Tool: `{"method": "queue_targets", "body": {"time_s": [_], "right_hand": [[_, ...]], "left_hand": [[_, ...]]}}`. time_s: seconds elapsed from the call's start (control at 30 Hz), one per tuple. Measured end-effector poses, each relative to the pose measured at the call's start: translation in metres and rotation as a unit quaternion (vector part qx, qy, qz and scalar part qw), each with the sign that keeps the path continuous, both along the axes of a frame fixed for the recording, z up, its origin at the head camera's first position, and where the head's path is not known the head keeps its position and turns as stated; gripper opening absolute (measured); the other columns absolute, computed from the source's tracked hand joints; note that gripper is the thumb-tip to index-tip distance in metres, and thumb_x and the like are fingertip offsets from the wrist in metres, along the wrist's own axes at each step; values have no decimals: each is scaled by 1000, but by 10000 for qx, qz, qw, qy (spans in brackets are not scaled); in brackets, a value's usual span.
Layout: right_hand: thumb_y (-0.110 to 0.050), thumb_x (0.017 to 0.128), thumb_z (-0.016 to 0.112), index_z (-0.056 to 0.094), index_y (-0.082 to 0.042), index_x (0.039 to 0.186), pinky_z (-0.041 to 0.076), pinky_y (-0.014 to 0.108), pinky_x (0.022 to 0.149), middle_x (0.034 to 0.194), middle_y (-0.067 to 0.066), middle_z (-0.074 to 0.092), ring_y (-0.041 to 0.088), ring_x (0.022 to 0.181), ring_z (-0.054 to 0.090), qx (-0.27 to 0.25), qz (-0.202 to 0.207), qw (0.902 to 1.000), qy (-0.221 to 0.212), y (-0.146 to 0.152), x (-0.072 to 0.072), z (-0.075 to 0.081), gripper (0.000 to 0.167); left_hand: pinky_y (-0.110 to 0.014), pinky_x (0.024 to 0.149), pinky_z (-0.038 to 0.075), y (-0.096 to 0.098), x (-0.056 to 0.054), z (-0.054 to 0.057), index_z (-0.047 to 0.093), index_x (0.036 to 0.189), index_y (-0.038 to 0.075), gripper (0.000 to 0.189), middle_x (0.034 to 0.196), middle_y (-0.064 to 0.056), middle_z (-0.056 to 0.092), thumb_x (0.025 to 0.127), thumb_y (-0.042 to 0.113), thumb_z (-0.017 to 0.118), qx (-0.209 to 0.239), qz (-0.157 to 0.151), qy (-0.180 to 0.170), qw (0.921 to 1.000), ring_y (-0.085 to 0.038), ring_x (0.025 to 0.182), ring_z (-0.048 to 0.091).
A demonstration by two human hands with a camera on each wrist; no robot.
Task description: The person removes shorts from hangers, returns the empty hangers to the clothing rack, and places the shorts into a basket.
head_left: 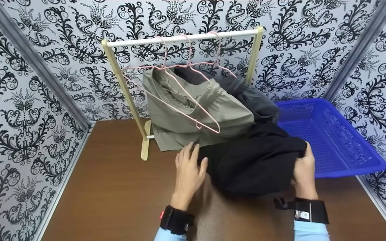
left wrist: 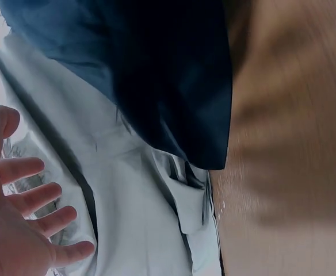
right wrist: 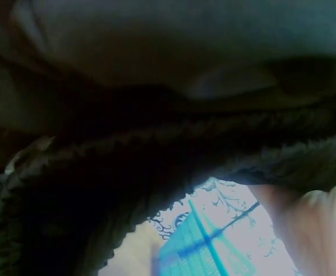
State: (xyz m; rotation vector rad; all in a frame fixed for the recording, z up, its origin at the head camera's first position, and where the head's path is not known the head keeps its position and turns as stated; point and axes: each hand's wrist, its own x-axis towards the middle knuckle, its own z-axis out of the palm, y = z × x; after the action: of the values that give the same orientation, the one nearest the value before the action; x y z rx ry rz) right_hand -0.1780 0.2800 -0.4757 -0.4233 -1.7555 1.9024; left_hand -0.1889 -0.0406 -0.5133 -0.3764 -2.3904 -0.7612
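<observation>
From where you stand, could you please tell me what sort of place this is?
Probably a staged clothes-handling booth: patterned walls on three sides, a small clothes rack hung with garments, and a blue basket.

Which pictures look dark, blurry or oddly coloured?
Head: fairly clear, though the black cloth garment shows little detail; left wrist: soft shadows on the brown tabletop, garment tinted navy; right wrist: murky, right hand blurred, perforated blue plastic basket looking turquoise.

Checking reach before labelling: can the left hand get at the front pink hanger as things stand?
Probably yes: the left hand looks empty, and the front pink hanger sits before the gray garment, nothing visible between. The black garment is off rightward.
</observation>
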Motion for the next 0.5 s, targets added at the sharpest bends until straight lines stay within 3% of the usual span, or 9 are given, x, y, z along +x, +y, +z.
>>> {"method": "queue_targets", "body": {"time_s": [0.1,0.23,0.37,0.5], "right_hand": [[3,89,59,66,-28,104,49,17,76,96,-12,63,9,96,54,133,-47,9998,-136,4,1,3,35],[9,87,57,71,-25,105,53,18,80,98,-11,68,8,97,60,-371,24,9992,119,8,0,7,41],[11,87,56,75,-22,98,56,18,73,93,-9,71,7,88,63,-639,-39,9978,193,13,-1,10,39],[10,88,55,73,-20,88,55,18,67,84,-8,69,6,80,62,-566,-168,9982,124,19,-3,15,35]], "left_hand": [[-64,111,37,4,0,0,60,140,0,48,144,-23,54,100,25,65,-24,-80,-36,10000,-42,135,49],[-64,112,36,8,0,0,60,140,1,48,145,-22,54,100,26,65,-79,-144,-35,9999,-42,135,50],[-65,112,36,11,0,0,61,140,1,48,146,-22,54,100,27,65,-190,-259,-5,9995,-42,135,50],[-64,113,36,15,0,0,61,141,4,48,148,-20,53,101,31,63,-303,-388,0,9988,-41,138,49]]}}
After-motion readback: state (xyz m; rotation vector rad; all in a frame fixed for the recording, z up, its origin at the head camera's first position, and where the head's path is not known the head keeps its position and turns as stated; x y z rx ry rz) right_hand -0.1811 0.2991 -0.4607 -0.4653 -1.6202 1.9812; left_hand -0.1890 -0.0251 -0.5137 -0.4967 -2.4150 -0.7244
